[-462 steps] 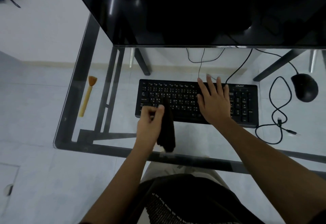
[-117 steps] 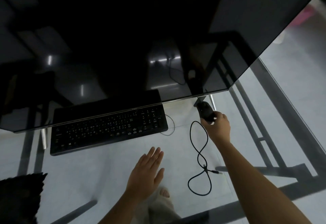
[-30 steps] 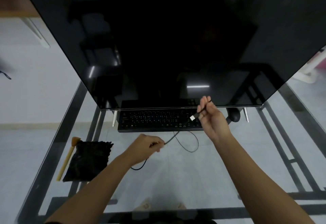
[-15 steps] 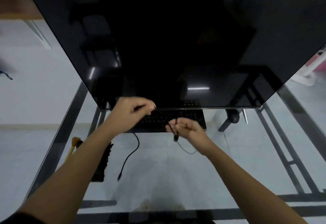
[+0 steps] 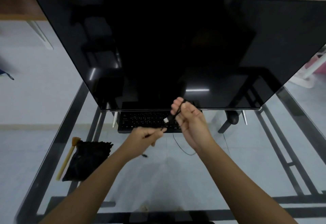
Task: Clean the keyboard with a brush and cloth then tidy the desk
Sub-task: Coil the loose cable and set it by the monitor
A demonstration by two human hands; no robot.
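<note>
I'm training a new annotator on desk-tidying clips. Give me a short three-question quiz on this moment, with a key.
1. True or false: the wooden-handled brush lies beside the crumpled black cloth on the glass desk.
2. What do the left hand and the right hand both hold? A) the brush B) a thin black cable C) the cloth
3. Fill in: the black keyboard sits partly under the big black ____.
Key: 1 true; 2 B; 3 monitor.
</note>
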